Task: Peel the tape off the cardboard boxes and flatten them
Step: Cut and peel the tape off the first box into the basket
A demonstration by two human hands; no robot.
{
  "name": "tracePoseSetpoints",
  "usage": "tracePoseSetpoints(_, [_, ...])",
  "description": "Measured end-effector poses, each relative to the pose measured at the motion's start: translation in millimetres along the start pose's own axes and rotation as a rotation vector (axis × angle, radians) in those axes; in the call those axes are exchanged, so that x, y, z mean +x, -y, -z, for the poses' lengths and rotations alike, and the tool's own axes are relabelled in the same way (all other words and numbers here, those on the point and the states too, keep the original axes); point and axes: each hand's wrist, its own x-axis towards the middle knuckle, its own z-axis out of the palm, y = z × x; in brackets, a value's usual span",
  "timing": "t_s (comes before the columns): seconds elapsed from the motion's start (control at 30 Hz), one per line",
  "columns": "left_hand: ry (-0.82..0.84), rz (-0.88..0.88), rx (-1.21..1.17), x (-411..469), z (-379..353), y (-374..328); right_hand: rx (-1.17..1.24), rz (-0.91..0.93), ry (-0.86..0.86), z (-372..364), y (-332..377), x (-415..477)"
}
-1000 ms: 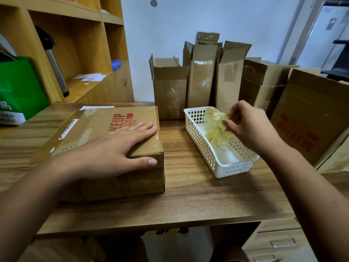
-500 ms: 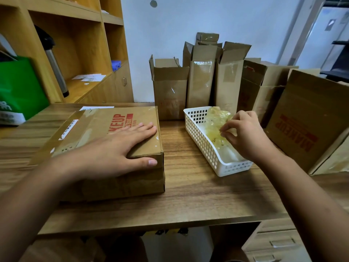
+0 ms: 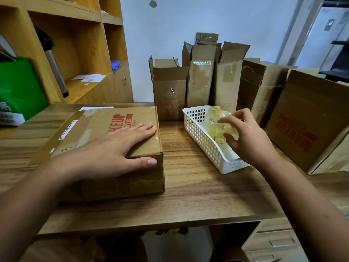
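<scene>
Cardboard box (image 3: 90, 129): sits closed on desk (image 3: 188, 195), left of white basket (image 3: 198, 133), pinned under flat, straight-fingered left hand (image 3: 113, 150). Right hand (image 3: 249, 142): hovers over basket, fingers loosely curled at tape wad (image 3: 217, 114); gripping or merely touching, cannot tell. Looks like dumping peeled tape; next calls for stripping box seams, then flattening.

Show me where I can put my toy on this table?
Bare wood lies between the closed brown cardboard box and the white plastic basket, and along the front edge of the wooden table before both. The back and right are crowded with upright open cardboard boxes.
</scene>
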Motion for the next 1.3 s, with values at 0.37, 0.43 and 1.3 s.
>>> tracePoseSetpoints(0.37, [-0.095, -0.1, -0.16, -7, 0, 9, 0.389, -0.021, -0.107, 7, 41, -12])
tracePoseSetpoints(0.43, [-0.117, -0.142, -0.184, -9, 1, 9, 0.533, 0.027, -0.042, -3, 59, -17])
tracePoseSetpoints(1.3, [-0.344, -0.147, -0.17, -28, 0, 19, 0.637, -0.013, 0.15, -37, 90, 5])
